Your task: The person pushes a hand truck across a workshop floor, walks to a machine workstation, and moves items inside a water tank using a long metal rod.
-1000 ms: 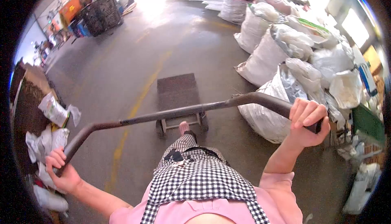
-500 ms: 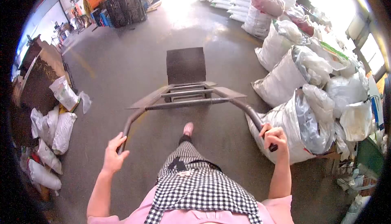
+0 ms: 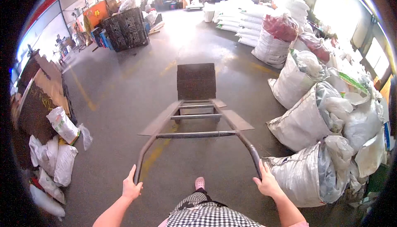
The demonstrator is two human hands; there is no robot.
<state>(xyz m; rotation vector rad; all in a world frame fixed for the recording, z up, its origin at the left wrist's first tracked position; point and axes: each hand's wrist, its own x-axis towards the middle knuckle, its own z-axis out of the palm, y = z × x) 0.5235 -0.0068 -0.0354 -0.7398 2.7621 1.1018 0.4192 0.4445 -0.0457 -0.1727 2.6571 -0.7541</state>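
Note:
Both my hands are on a dark metal hand truck (image 3: 196,135) stretching out ahead of me over the floor. Its left handle end is in my left hand (image 3: 132,185), fingers closed round the bar. On the right handle end, my right hand (image 3: 267,180) is wrapped in the same way. Crossbars join the two side rails, with a flat fender on each side. At the far end is a dark rectangular plate (image 3: 196,81). Below the frame, a pink shoe (image 3: 199,183) shows under a checked apron (image 3: 211,215).
Large white sacks (image 3: 300,121) stuffed with plastic line the right side, beyond them stacked white bags (image 3: 248,24). A black pallet (image 3: 125,29) stands at the back left. Small white bags (image 3: 65,165) lie at the left beside a brown board (image 3: 51,84).
The hand truck's handles have swung down from across my view, so its frame now stretches forward. My hands have moved lower and closer together. The sacks at right appear nearer.

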